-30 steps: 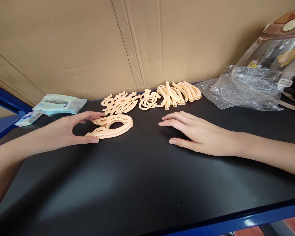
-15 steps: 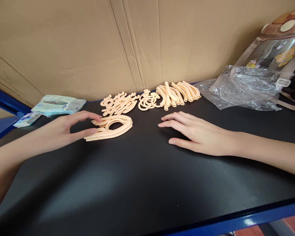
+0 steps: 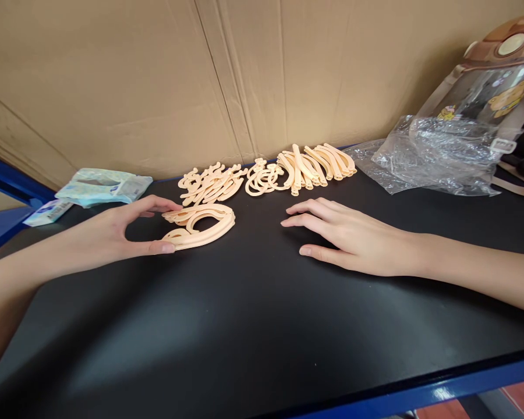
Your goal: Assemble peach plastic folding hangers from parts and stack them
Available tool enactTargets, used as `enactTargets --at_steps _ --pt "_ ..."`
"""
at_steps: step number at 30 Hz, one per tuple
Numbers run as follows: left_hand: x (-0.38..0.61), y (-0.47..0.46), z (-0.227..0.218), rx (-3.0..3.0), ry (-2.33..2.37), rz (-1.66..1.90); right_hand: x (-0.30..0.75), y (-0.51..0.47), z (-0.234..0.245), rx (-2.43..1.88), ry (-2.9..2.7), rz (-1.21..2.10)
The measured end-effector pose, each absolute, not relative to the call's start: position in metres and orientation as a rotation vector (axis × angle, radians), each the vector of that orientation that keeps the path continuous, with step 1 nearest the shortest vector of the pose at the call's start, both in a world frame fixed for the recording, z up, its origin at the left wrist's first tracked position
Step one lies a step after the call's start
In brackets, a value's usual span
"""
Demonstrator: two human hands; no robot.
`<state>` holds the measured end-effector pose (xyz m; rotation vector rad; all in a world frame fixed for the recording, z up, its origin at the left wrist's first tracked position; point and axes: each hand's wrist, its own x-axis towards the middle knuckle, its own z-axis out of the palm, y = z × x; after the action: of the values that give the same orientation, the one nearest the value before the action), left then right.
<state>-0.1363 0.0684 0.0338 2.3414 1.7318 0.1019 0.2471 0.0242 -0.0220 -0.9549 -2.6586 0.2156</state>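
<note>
A folded cream plastic hanger (image 3: 216, 234), looking like a small stack of curved arms with the hook tucked inside, lies on the black tabletop (image 3: 244, 326). My left hand (image 3: 122, 230) spans its left end, thumb along the near edge and fingertips at the far edge. To the right, apart from it, my right hand (image 3: 344, 238) rests palm down, fingers stretched out and holding nothing. Behind them lie loose hanger parts: a pile of pieces with hooked ends (image 3: 213, 183), some curved hooks (image 3: 264, 177) and a row of curved arms (image 3: 317, 166).
A tissue pack (image 3: 102, 186) and a smaller packet (image 3: 48, 212) lie at the back left. Crumpled clear plastic bags (image 3: 436, 157) and a clear water bottle (image 3: 484, 87) with a brown lid stand at the right. Cardboard (image 3: 135, 87) rises behind; a blue frame (image 3: 441, 390) edges the front.
My left thumb and fingers have spread and shifted to the outer edges of the folded hanger. My right hand stays where it was.
</note>
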Motion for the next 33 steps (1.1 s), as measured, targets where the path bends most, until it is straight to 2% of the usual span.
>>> enactTargets --at_steps 33 --pt "-0.1415 0.0696 0.0296 2.373 1.725 0.028 0.2469 0.0242 -0.0211 -0.953 -2.663 0.219"
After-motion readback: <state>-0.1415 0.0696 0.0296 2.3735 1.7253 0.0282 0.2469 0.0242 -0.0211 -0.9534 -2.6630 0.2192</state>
